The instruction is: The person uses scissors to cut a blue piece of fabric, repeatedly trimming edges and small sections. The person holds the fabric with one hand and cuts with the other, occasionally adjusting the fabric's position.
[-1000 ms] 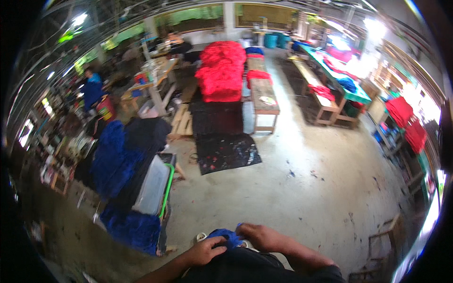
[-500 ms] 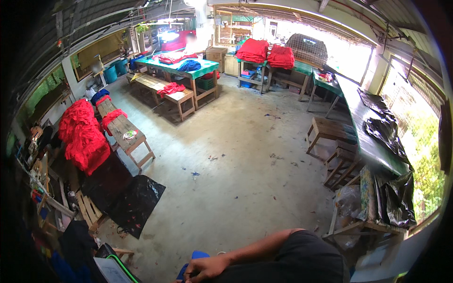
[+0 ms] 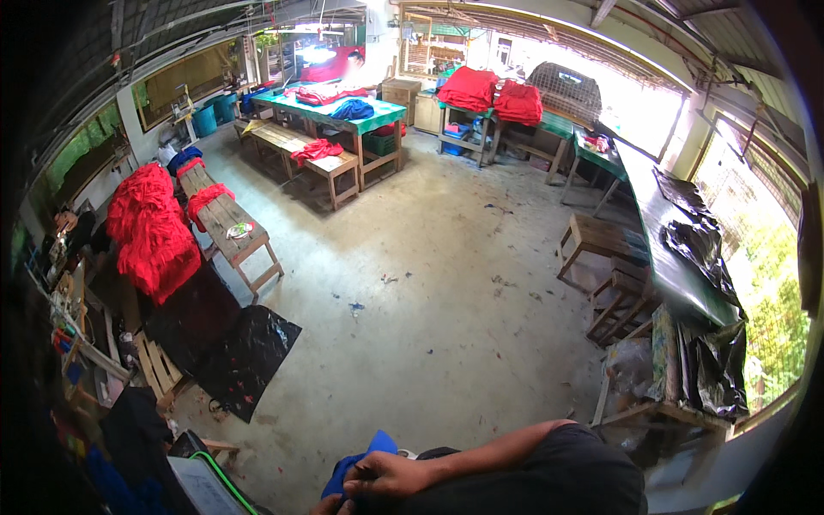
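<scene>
Nearby, a person's right hand [image 3: 390,476] curls closed on blue cloth [image 3: 380,443]; beside the cloth, the left hand's [image 3: 330,505] grip is unclear.

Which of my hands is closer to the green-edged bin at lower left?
Left. Your left hand, partly cut off by the bottom edge, is right of the green-edged bin, apart from it; your right hand is farther right, at the blue cloth.
</scene>
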Demonstrator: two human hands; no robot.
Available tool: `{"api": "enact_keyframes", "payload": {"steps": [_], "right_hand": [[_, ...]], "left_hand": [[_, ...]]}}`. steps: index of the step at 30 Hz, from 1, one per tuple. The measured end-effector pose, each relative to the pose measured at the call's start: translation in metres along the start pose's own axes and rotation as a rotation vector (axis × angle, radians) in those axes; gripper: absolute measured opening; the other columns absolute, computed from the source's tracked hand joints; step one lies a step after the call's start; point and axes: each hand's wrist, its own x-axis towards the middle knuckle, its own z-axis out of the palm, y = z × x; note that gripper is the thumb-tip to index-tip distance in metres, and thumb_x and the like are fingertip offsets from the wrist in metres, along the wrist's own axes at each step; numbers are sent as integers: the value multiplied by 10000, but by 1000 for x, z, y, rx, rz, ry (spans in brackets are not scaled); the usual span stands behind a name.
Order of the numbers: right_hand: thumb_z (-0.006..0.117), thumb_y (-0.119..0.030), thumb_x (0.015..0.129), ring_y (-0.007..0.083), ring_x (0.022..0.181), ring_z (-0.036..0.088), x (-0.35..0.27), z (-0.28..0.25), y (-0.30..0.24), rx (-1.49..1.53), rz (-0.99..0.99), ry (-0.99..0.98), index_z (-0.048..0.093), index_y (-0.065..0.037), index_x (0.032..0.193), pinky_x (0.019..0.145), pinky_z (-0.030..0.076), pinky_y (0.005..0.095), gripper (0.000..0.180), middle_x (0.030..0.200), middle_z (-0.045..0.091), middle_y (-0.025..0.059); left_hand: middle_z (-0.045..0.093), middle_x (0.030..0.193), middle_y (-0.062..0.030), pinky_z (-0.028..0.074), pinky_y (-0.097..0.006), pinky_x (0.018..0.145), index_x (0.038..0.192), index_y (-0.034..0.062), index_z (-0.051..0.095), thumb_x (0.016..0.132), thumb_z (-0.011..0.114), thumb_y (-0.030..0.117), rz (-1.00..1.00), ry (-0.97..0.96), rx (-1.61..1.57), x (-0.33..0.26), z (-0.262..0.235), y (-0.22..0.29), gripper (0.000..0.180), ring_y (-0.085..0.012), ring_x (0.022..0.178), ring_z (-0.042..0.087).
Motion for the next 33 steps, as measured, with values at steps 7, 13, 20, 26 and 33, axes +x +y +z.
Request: {"api": "enact_keyframes", "payload": {"steps": [7, 13, 20, 26, 33], "right_hand": [[556, -346, 1050, 134, 984, 632, 29, 44, 0, 5, -15, 100, 675, 29, 1105, 912, 495, 337, 397, 996, 725, 94], [567, -331, 1044, 178, 972, 653, 59, 98, -3, -34, -34, 139, 677, 28, 1099, 883, 503, 347, 380, 995, 729, 113], [627, -136, 910, 409, 995, 652, 76, 159, 13, -647, -214, 79, 653, 53, 1100, 874, 519, 434, 269, 1029, 681, 248], [622, -59, 841, 425, 963, 633, 92, 175, 10, -628, -230, -37, 587, 60, 954, 824, 512, 463, 167, 946, 618, 245], [615, -79, 859, 443, 925, 617, 96, 170, 10, -561, -228, -184, 576, 48, 938, 791, 494, 480, 155, 937, 611, 247]], "left_hand": [[698, 1144, -160, 479, -362, 963, 1211, -51, 641, 1004, 622, 248, 29, 52, 105, -21, -50, -9, 364, -257, 1044, 635], [686, 1163, -175, 479, -371, 959, 1229, -44, 627, 993, 629, 261, 102, 57, -40, -52, -97, -48, 385, -280, 1041, 633], [705, 1085, -202, 498, -397, 916, 1206, -46, 646, 991, 613, 242, 120, 33, 186, -78, -133, -76, 361, -311, 996, 655], [718, 1086, -170, 510, -378, 901, 1181, -4, 669, 990, 622, 183, 114, 2, 220, -93, -146, -80, 272, -279, 1000, 665], [710, 1091, -123, 508, -338, 906, 1178, 12, 656, 976, 627, 89, 228, -28, 74, -91, -145, -110, 218, -209, 1005, 647]]}}
